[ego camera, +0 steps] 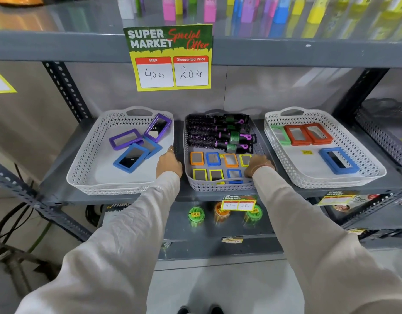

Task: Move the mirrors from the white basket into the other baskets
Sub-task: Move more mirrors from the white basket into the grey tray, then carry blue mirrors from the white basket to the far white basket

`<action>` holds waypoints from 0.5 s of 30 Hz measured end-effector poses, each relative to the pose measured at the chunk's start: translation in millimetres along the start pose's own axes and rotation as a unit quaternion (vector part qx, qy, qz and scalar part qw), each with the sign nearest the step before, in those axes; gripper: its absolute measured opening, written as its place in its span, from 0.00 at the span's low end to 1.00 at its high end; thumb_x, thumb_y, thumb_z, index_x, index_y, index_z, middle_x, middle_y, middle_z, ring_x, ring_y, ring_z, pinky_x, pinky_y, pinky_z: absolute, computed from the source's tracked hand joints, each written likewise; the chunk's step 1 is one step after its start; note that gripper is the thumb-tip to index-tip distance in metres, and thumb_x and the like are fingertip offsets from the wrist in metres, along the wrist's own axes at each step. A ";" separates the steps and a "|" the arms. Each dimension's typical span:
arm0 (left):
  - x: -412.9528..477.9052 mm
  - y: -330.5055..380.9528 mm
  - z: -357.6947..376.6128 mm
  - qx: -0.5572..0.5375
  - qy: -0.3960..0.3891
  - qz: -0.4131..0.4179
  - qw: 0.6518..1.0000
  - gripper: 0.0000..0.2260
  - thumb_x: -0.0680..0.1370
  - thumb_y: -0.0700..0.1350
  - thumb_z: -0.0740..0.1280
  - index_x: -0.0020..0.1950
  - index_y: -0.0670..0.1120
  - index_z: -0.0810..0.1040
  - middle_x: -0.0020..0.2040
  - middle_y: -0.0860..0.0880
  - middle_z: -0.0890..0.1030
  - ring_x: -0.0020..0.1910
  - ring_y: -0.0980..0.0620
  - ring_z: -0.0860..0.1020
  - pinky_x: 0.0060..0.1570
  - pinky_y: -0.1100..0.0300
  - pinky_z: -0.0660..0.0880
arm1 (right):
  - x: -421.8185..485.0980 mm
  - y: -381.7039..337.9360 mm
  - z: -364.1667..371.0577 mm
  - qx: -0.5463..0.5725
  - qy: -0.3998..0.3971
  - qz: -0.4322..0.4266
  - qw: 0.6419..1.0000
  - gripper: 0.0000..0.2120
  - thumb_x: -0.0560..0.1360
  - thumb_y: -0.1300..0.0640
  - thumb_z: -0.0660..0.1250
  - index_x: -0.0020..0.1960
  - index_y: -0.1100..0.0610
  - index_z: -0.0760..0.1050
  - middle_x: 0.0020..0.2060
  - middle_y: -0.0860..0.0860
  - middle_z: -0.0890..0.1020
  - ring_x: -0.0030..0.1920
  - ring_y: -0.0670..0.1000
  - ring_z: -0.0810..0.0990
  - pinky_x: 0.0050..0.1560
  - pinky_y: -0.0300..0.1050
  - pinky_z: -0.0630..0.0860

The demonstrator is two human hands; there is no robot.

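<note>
Three baskets stand side by side on a grey shelf. The left white basket [86,168] holds purple mirrors [125,139] and blue mirrors [131,160]. In the middle grey basket [218,188] lie several small framed mirrors [212,158] in orange, blue and yellow, in front of hair brushes [215,134]. The right white basket [308,180] holds a green mirror [279,134], two orange mirrors [308,134] and a blue mirror [338,160]. My left hand [169,164] is at the grey basket's left wall and my right hand [260,165] on its right rim, fingers curled.
A "Super Market Special Offer" price sign [170,57] hangs from the shelf above. Coloured bottles line that upper shelf. Round green and orange items [195,215] sit on the shelf below. Another grey basket [385,123] is at the far right.
</note>
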State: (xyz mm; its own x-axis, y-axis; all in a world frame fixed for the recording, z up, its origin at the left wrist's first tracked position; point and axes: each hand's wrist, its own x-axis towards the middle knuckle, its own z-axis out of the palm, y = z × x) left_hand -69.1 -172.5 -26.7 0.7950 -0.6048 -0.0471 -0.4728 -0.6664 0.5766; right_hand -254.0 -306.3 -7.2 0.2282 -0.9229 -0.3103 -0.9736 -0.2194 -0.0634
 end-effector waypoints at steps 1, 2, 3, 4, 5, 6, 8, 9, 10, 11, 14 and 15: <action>0.1 -0.3 0.0 -0.003 0.000 0.000 1.000 0.21 0.78 0.37 0.59 0.71 0.43 0.65 0.62 0.36 0.76 0.61 0.36 0.75 0.60 0.47 0.73 | -0.8 -0.4 1.2 -0.010 0.003 -0.003 1.000 0.22 0.76 0.58 0.65 0.68 0.62 0.69 0.66 0.58 0.75 0.64 0.59 0.76 0.58 0.49 0.76; 0.1 -0.6 -0.4 -0.007 0.000 0.000 1.000 0.20 0.78 0.37 0.59 0.71 0.43 0.66 0.62 0.36 0.77 0.60 0.36 0.75 0.60 0.46 0.73 | -1.7 -1.2 2.3 -0.022 0.006 -0.006 1.000 0.20 0.76 0.58 0.64 0.67 0.62 0.70 0.66 0.58 0.75 0.64 0.59 0.77 0.58 0.49 0.76; 0.4 -0.4 -1.2 -0.012 0.000 -0.001 1.000 0.20 0.78 0.37 0.59 0.70 0.42 0.67 0.62 0.36 0.77 0.60 0.36 0.75 0.60 0.46 0.73 | -2.2 -2.3 3.1 -0.034 0.006 -0.011 0.999 0.19 0.77 0.58 0.63 0.67 0.62 0.70 0.65 0.58 0.75 0.64 0.58 0.77 0.59 0.49 0.76; 0.6 0.2 -2.8 -0.019 0.001 -0.004 1.000 0.18 0.78 0.37 0.59 0.69 0.41 0.68 0.61 0.36 0.77 0.60 0.36 0.75 0.60 0.46 0.73 | -2.9 -3.7 3.4 -0.042 0.005 -0.014 0.999 0.19 0.78 0.58 0.62 0.67 0.62 0.71 0.65 0.58 0.75 0.64 0.58 0.76 0.59 0.49 0.76; 1.4 1.4 -4.9 -0.029 0.006 -0.007 1.000 0.17 0.79 0.38 0.59 0.68 0.40 0.69 0.61 0.35 0.77 0.60 0.35 0.75 0.60 0.46 0.73 | -3.3 -5.2 2.8 -0.045 0.006 -0.012 0.999 0.18 0.78 0.59 0.61 0.66 0.62 0.71 0.65 0.59 0.75 0.64 0.59 0.77 0.60 0.50 0.76; 1.6 2.8 -7.7 -0.039 0.012 -0.010 0.999 0.16 0.79 0.39 0.59 0.67 0.40 0.69 0.62 0.35 0.76 0.61 0.35 0.75 0.60 0.47 0.73 | -3.4 -6.7 1.9 -0.042 0.009 -0.006 0.999 0.18 0.77 0.59 0.61 0.66 0.62 0.72 0.64 0.59 0.76 0.63 0.60 0.77 0.59 0.51 0.76; 3.6 4.6 -17.4 -0.052 0.029 -0.012 0.998 0.17 0.80 0.41 0.59 0.68 0.39 0.69 0.64 0.35 0.75 0.62 0.35 0.74 0.61 0.46 0.72 | -1.4 -12.0 -3.5 -0.024 0.027 0.000 0.999 0.17 0.77 0.61 0.62 0.64 0.63 0.73 0.63 0.60 0.77 0.63 0.61 0.76 0.60 0.53 0.76; 6.2 3.3 -24.3 -0.053 0.039 -0.014 0.998 0.17 0.80 0.41 0.59 0.69 0.39 0.68 0.64 0.35 0.75 0.62 0.35 0.74 0.61 0.46 0.72 | 0.0 -17.3 -8.0 -0.009 0.042 -0.003 0.999 0.16 0.76 0.61 0.62 0.64 0.63 0.73 0.63 0.60 0.77 0.63 0.61 0.76 0.60 0.53 0.76; 9.2 -0.4 -32.4 -0.051 0.049 -0.017 0.997 0.17 0.80 0.42 0.59 0.68 0.39 0.69 0.63 0.35 0.75 0.62 0.35 0.74 0.61 0.46 0.72 | 1.4 -24.5 -12.8 0.007 0.060 -0.011 0.998 0.15 0.76 0.62 0.62 0.63 0.63 0.73 0.62 0.60 0.77 0.63 0.61 0.76 0.59 0.52 0.75; 13.3 -5.5 -40.4 -0.047 0.057 -0.019 0.997 0.16 0.80 0.42 0.59 0.67 0.39 0.70 0.62 0.34 0.75 0.61 0.35 0.74 0.60 0.46 0.72 | 2.2 -33.3 -18.7 0.023 0.077 -0.021 0.997 0.14 0.76 0.62 0.62 0.62 0.63 0.74 0.62 0.60 0.77 0.63 0.61 0.76 0.58 0.51 0.76; 25.4 -27.5 -64.3 -0.038 0.083 -0.038 0.995 0.14 0.79 0.41 0.59 0.63 0.38 0.72 0.60 0.33 0.77 0.59 0.34 0.75 0.57 0.46 0.73 | -0.4 -69.4 -36.9 0.081 0.104 -0.064 0.989 0.15 0.75 0.61 0.65 0.62 0.62 0.73 0.62 0.60 0.77 0.62 0.61 0.76 0.57 0.52 0.76; 28.3 -36.7 -71.5 -0.038 0.094 -0.051 0.994 0.14 0.79 0.40 0.59 0.63 0.38 0.73 0.60 0.33 0.77 0.59 0.35 0.75 0.56 0.47 0.73 | -2.4 -84.0 -40.8 0.098 0.104 -0.082 0.986 0.16 0.75 0.60 0.65 0.62 0.62 0.73 0.62 0.61 0.76 0.62 0.62 0.76 0.57 0.52 0.76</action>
State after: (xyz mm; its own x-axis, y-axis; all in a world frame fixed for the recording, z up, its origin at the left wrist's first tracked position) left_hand -2.1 -134.0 9.2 0.8971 -0.4399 0.0406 -0.3623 -0.6801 0.6373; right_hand -172.4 -298.6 37.6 0.3594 -0.9297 -0.0811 -0.9024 -0.3241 -0.2840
